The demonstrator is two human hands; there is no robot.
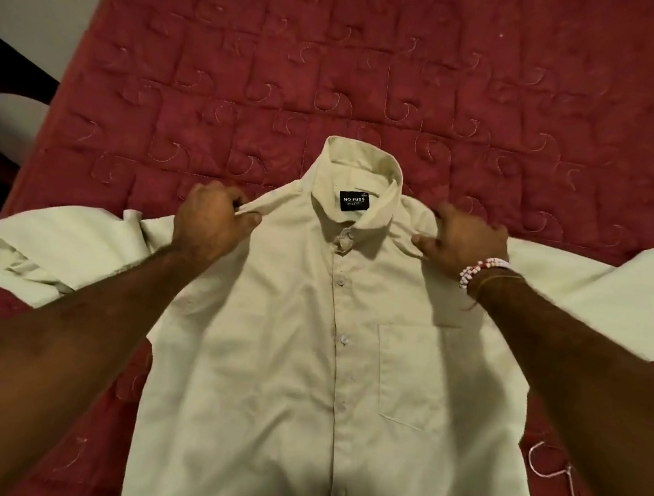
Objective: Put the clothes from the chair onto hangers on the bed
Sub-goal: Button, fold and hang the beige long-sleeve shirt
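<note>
A cream shirt (305,348) is lying flat, front up and buttoned, on a bed (380,69) covered in a red quilt. The left hand (209,221) is pinching a fold of cloth at one shoulder between its curled fingers and thumb. The right hand (466,240), wearing a beaded bracelet (479,270), is pinching the other shoulder the same way. Between the two sets of fingertips, the collar (352,164) is showing a black label (354,201). The sleeves are spreading outward past each hand. Below the right fingers sits a chest pocket (413,373). Part of a thin pink hanger (549,469) is lying on the quilt beside the right forearm, well back from the fingers.
</note>
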